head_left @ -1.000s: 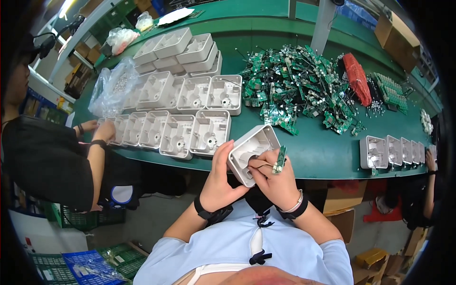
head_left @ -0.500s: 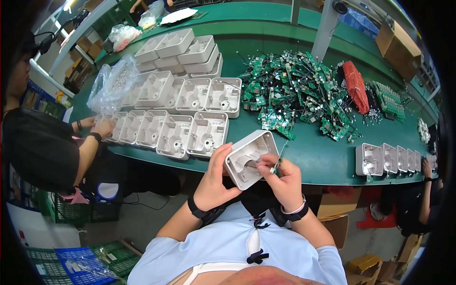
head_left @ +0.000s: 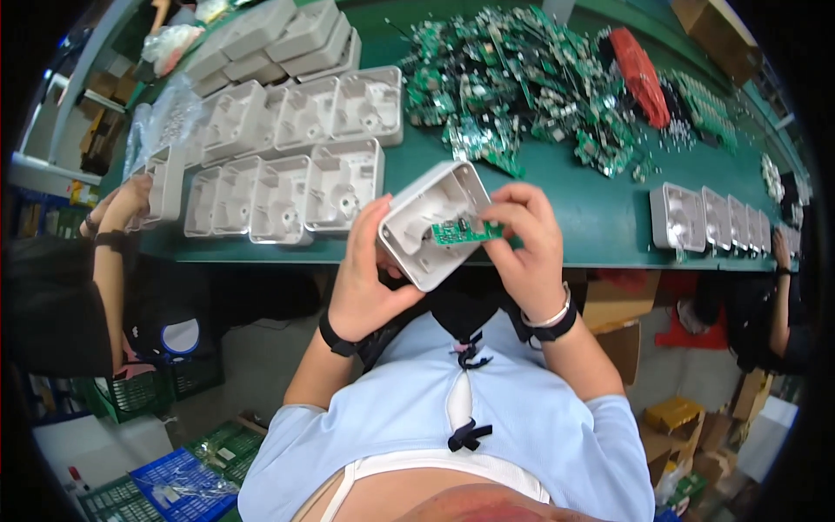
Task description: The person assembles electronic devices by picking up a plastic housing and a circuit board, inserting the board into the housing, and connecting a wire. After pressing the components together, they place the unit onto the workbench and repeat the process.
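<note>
Tilted in front of me is an open white plastic housing (head_left: pixel 416 268), gripped along its left side by my left hand (head_left: pixel 364 270). Its thumb presses the near wall while the fingers wrap the far-left side. A small green circuit board (head_left: pixel 459 230) is pinched between the thumb and fingers of my right hand (head_left: pixel 528 239). That board lies across the housing's opening, its left end over the inner cavity; whether it touches the inside I cannot tell.
A large heap of green circuit boards (head_left: pixel 513 87) covers the table's far middle. Rows of white housings (head_left: pixel 344 187) stand at left, others (head_left: pixel 677 217) at right. A red bag (head_left: pixel 639 74) lies beyond. Co-workers' hands (head_left: pixel 130 200) work at both sides.
The board in my right hand has turned from upright beside the housing to flat across its opening. The view has tilted downward. The co-worker at left has lifted a housing.
</note>
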